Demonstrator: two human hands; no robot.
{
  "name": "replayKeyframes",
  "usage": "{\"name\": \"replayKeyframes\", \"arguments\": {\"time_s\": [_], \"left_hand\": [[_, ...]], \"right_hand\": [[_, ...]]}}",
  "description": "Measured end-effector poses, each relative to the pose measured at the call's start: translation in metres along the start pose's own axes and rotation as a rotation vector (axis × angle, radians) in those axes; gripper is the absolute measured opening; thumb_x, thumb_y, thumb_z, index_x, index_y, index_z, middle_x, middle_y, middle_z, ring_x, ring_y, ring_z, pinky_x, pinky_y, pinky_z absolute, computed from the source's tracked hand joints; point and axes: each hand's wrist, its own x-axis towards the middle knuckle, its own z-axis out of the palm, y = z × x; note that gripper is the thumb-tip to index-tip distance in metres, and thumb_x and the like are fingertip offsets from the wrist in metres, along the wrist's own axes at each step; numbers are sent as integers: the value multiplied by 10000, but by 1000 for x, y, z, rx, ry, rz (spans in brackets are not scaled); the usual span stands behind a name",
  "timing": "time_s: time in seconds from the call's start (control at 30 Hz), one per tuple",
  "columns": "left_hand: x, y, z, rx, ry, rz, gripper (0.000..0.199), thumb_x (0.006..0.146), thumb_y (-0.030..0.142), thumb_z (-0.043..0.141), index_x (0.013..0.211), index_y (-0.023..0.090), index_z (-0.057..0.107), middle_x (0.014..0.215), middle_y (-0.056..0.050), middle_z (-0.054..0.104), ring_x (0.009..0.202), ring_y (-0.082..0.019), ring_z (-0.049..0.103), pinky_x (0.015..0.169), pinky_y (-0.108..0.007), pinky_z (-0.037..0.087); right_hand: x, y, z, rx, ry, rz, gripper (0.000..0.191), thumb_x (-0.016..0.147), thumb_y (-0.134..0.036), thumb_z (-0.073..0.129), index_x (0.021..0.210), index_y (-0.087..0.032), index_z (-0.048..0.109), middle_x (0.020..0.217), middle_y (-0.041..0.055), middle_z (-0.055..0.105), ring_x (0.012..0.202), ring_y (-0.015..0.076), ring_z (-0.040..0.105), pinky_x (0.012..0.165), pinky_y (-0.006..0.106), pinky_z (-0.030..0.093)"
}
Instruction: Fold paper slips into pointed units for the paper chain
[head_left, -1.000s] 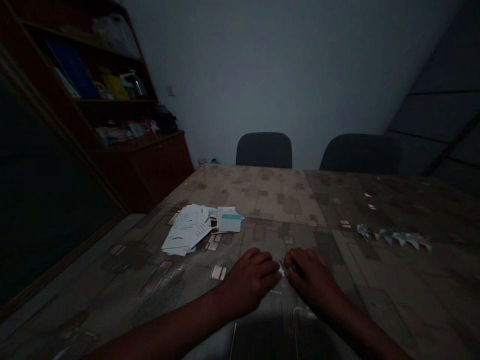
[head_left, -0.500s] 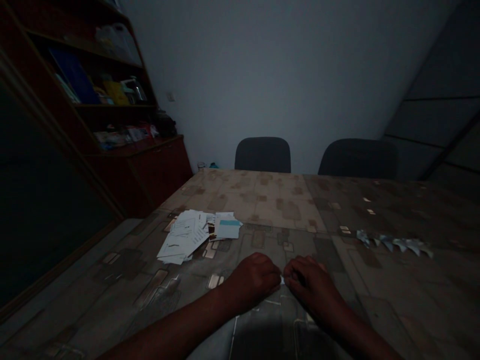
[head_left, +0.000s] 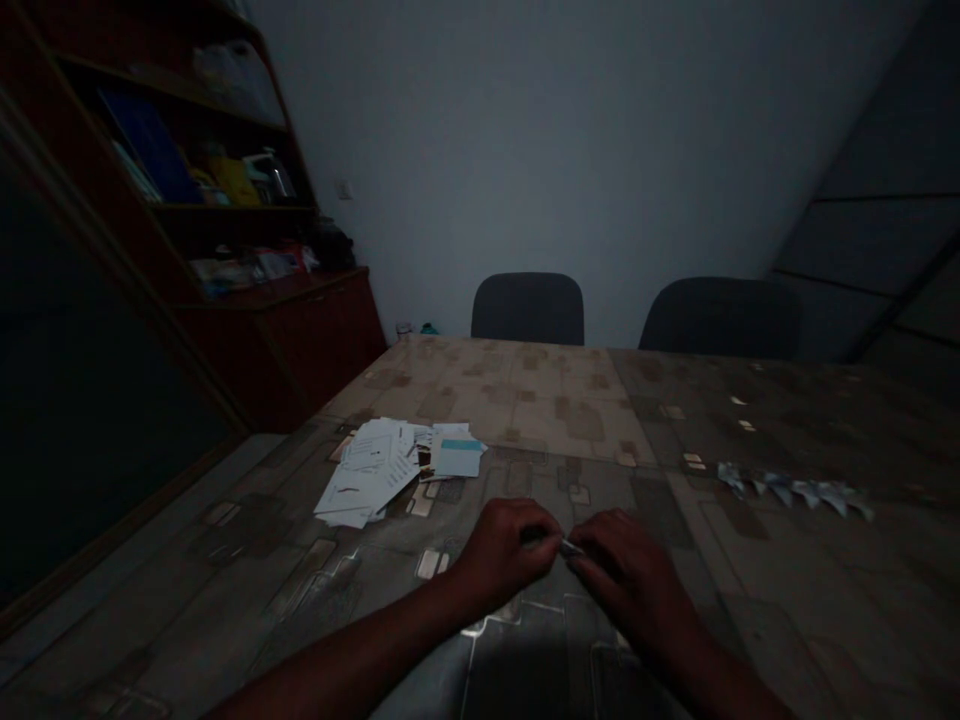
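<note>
My left hand (head_left: 514,545) and my right hand (head_left: 619,560) meet just above the near part of the table. Between their fingertips they pinch a small piece of folded paper (head_left: 571,548), pale and mostly covered by the fingers. Both hands are closed on it, thumbs against forefingers. To the left lies a loose pile of white printed paper cards (head_left: 367,480), with a card bearing a blue stripe (head_left: 459,457) on its right side. Off to the right rests a zigzag row of folded pale paper pieces (head_left: 795,488).
The table (head_left: 525,390) has a patterned brown cover. Two dark chairs (head_left: 527,308) stand behind its far edge, before a plain wall. A reddish wooden cabinet (head_left: 315,335) with filled shelves is at the left. The room is dim.
My fingers have shifted around the small paper, and the left hand's thumb and forefinger now show a gap behind the pinch. The paper appears tilted. The pile and the zigzag row stay put.
</note>
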Motion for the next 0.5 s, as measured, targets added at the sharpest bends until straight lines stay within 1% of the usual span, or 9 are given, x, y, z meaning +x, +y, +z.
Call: {"name": "replayKeyframes", "arguments": {"time_s": [0.07, 0.13, 0.2, 0.27, 0.4, 0.5], "left_hand": [[-1, 6, -4, -99, -1, -84, 131, 784, 49, 593, 731, 134, 677, 697, -18, 692, 652, -126, 640, 636, -210, 475], [-3, 9, -8, -170, 1, -106, 96, 794, 80, 622, 821, 133, 697, 768, -35, 705, 719, -142, 650, 691, -232, 483], [-6, 11, -12, -197, -9, -27, 106, 803, 134, 656, 898, 135, 701, 837, -57, 708, 793, -164, 652, 743, -260, 486], [-8, 12, -14, -196, -13, 70, 100, 827, 184, 656, 902, 136, 700, 850, -71, 704, 820, -176, 647, 756, -276, 487], [-9, 13, -17, -116, 21, 147, 146, 901, 245, 589, 882, 135, 683, 828, -88, 692, 800, -178, 633, 725, -282, 485], [-9, 14, -19, -51, -8, 222, 179, 933, 271, 554, 912, 137, 670, 826, -84, 692, 792, -173, 623, 719, -283, 478]], "right_hand": [[-1, -2, -1, 29, 24, 4, 103, 886, -238, 562, 823, -210, 638, 798, 31, 662, 779, 203, 592, 735, 333, 412], [-1, -5, -3, 94, 39, 61, 138, 885, -261, 556, 795, -207, 646, 774, 27, 660, 755, 198, 603, 705, 316, 424], [-1, -8, -5, 168, 37, 142, 142, 858, -277, 576, 764, -202, 651, 738, 18, 651, 713, 188, 610, 657, 290, 434], [-1, -13, -7, 228, 22, 200, 153, 836, -297, 592, 738, -197, 653, 698, 7, 641, 670, 179, 607, 624, 272, 436], [-1, -19, -10, 280, -21, 221, 171, 822, -314, 591, 720, -190, 651, 679, 4, 640, 655, 173, 602, 616, 261, 436], [-2, -19, -10, 269, -46, 222, 166, 819, -310, 584, 727, -189, 653, 677, 7, 644, 655, 173, 603, 616, 261, 434]]}}
